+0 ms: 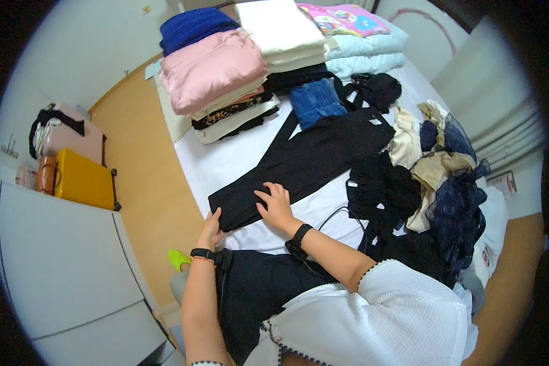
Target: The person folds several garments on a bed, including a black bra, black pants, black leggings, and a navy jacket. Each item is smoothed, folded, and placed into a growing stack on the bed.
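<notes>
A pair of black trousers (297, 160) lies folded lengthwise across the white sheet, its waist end with a white label at the upper right. My left hand (212, 231) has hold of the leg end at its lower left corner, thumb against the hem and the other fingers partly hidden. On top of the cloth near that end, my right hand (277, 208) rests with its fingers spread. Beyond the trousers sits a folded blue denim garment (318, 103). Other black clothing (379, 190) is heaped just right of them.
Tall stacks of folded textiles stand at the back, with a pink bundle (215, 68), white cloths (281, 27) and pale blue bedding (366, 50). Beige and navy clothes (453, 201) are piled at the right. A yellow suitcase (84, 178) stands on the floor at left.
</notes>
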A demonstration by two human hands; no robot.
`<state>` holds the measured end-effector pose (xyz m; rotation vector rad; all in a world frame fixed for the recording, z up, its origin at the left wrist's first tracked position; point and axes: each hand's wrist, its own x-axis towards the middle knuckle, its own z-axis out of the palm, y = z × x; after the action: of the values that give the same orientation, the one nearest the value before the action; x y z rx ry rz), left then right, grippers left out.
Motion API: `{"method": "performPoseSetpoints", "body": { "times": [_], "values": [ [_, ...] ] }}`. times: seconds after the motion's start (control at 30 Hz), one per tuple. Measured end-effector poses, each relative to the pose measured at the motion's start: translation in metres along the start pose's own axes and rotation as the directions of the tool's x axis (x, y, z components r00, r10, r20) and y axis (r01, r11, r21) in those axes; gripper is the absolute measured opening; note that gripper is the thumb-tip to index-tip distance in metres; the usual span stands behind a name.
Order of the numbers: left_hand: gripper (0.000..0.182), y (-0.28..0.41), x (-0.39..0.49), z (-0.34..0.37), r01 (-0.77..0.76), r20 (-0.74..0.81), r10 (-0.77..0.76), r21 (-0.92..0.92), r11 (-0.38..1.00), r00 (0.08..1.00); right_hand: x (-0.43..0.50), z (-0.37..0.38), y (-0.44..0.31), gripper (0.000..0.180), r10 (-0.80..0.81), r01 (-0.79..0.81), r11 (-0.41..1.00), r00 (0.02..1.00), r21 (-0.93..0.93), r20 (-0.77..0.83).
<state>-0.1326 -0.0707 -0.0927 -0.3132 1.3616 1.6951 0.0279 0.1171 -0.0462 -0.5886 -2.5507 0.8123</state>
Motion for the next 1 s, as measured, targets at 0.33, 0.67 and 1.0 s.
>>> {"method": "performPoseSetpoints", "body": {
  "times": [0.33,0.67,1.0],
  "values": [
    [0.034,-0.005,0.015,-0.008,0.051,-0.001,-0.051,-0.045,0.998,0.999,0.025,0.009,0.031,0.012,0.234,-0.181,0.912,0.967,0.367,-0.105],
    [0.036,-0.003,0.006,0.008,0.008,-0.051,-0.003,0.100,0.995,0.999,0.024,0.006,0.022,0.050,0.212,-0.234,0.919,0.972,0.316,0.103],
    [0.034,0.040,-0.109,0.029,-0.447,-0.027,0.491,0.376,0.812,0.870,-0.001,-0.005,-0.026,0.041,0.173,-0.218,0.784,0.976,0.581,0.133]
  ]
}}
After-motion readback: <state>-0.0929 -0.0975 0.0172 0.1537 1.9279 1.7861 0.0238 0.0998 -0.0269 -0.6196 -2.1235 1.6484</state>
